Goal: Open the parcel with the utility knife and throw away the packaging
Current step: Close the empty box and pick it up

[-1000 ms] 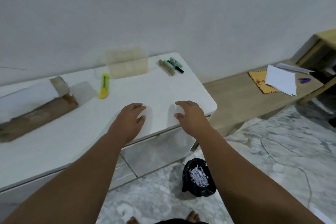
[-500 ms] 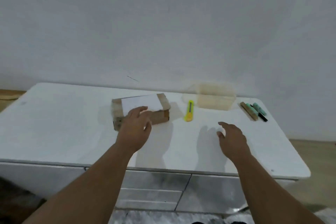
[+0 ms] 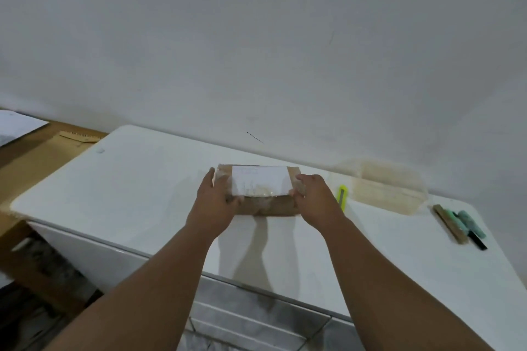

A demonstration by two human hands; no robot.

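A brown parcel (image 3: 261,185) wrapped in clear tape, with a white label on top, sits near the middle of the white tabletop (image 3: 137,188). My left hand (image 3: 215,202) grips its left end and my right hand (image 3: 315,196) grips its right end. A yellow utility knife (image 3: 342,197) lies on the table just right of my right hand, partly hidden behind it.
A translucent plastic container (image 3: 387,189) stands by the wall to the right of the knife. Several markers and a wooden stick (image 3: 459,225) lie near the table's right edge. A lower wooden bench with papers (image 3: 17,125) is at the left.
My view has swung left from the table's right end. My left hand, earlier resting on the parcel, and my right hand, earlier hovering over the table, now hold the parcel's two ends.
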